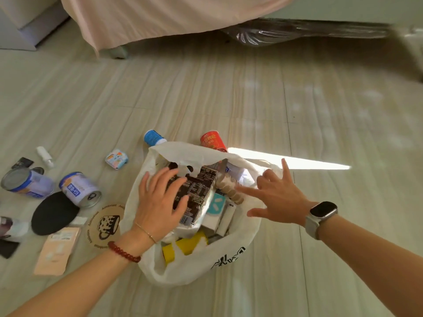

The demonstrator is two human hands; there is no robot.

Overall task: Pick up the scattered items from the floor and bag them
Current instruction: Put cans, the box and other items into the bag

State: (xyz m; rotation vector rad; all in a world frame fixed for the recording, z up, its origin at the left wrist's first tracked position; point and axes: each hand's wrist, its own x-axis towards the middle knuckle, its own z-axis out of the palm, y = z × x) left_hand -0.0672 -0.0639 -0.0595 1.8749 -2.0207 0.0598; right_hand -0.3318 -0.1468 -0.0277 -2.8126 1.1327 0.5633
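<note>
A white plastic bag (201, 268) lies open on the floor, filled with boxes and packets. My left hand (158, 202) rests with spread fingers on a black printed packet (201, 186) inside the bag. My right hand (277, 195) hovers open over the bag's right rim, fingers spread, next to a roll of round biscuits (229, 188). Two blue-and-white tins (80, 188) (27, 183) lie on their sides to the left. A small white bottle (45, 156), a small colourful tin (116, 159), a black oval pad (53, 212) and a pink packet (57, 250) lie around them.
A blue-capped container (154, 137) and a red cup (212, 141) stand just behind the bag. A round coaster with a mug drawing (105, 225) lies beside the bag. A bed with a pink cover (160, 19) fills the back. A grey cabinet (20, 24) stands at far left.
</note>
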